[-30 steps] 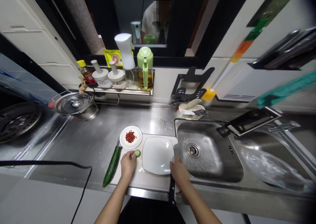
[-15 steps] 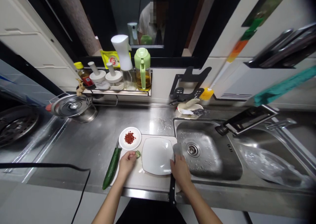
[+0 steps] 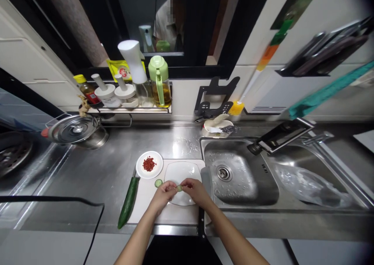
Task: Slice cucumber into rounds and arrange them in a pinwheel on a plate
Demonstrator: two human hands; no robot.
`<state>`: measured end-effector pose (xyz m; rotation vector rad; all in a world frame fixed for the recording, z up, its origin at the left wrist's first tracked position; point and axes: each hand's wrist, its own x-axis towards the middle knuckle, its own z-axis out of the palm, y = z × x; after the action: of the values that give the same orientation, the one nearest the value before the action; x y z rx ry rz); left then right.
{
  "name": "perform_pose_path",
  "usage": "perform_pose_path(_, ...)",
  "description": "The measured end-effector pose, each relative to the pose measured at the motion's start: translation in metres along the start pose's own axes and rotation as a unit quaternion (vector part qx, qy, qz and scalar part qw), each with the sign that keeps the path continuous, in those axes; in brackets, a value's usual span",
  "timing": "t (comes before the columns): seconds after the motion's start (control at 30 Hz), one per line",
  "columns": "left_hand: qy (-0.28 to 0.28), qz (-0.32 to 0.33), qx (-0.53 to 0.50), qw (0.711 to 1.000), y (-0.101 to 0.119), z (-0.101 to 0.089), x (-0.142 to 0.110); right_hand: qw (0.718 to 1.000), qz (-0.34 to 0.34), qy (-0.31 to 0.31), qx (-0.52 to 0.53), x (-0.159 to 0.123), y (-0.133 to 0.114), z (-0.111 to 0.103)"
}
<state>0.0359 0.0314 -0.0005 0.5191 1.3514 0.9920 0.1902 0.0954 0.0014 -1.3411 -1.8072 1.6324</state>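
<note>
- Two hands at work: left hand [image 3: 162, 196] and right hand [image 3: 196, 193] meet over the square plate [image 3: 183, 169], fingertips pinching one thin cucumber slice [image 3: 179, 188] between them.
- Two-sided pinch probably because the slice is small, wet-looking and floppy; plate below would catch a drop.
- Plate sits on the cutting board [image 3: 146, 210], toward its right side. Likely there for a short reach.
- Second slice [image 3: 158, 183] lies flat on the board, between plate and small dish. Round, pale core, dark green rind.
- Whole-looking cucumber [image 3: 128, 202] lies along the board's left edge, lengthwise; likely parked out of the way. Long, dark, slightly bumpy skin.
- Small dish [image 3: 141, 173] at the far left board corner holds chopped red bits [image 3: 149, 164], dry-looking and irregular; the rim should stop them scattering.
- Knife handle [image 3: 201, 222], black with pale rivets, lies between plate and sink [image 3: 239, 179], pointing back at the person. Easy right-side grab, I'd say.
- Materials: plate glossy white, thin dark rim, rounded corners; board matte off-white; table [image 3: 96, 179] brushed steel.
</note>
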Motion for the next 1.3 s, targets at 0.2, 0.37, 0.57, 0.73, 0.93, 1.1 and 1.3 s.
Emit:
perform_pose_path(0.2,-0.030,-0.109,-0.101,0.988,-0.008,0.003,0.006,0.999,-0.016,0.020,-0.044,-0.003,0.003,-0.004)
perform_pose_path(0.37,-0.002,-0.112,-0.118,0.987,-0.009,0.006,0.015,0.998,-0.005,0.033,-0.045,-0.003,0.011,-0.006)
perform_pose_path(0.57,0.049,-0.004,0.015,0.999,-0.013,0.012,0.038,0.996,0.045,0.069,-0.040,0.004,0.027,-0.006)
perform_pose_path(0.73,0.101,0.032,0.163,0.981,-0.011,0.014,0.062,0.990,0.079,0.102,-0.059,0.019,0.035,-0.004)
perform_pose_path(0.93,0.106,0.073,0.292,0.948,0.008,0.019,0.082,0.980,0.107,0.138,-0.095,0.045,0.038,-0.004)
perform_pose_path(1.1,0.137,0.114,0.374,0.910,0.018,0.025,0.088,0.971,0.124,0.159,-0.127,0.061,0.041,-0.004)
perform_pose_path(1.3,0.154,0.135,0.432,0.878,0.017,0.027,0.092,0.962,0.117,0.180,-0.167,0.063,0.040,0.001)
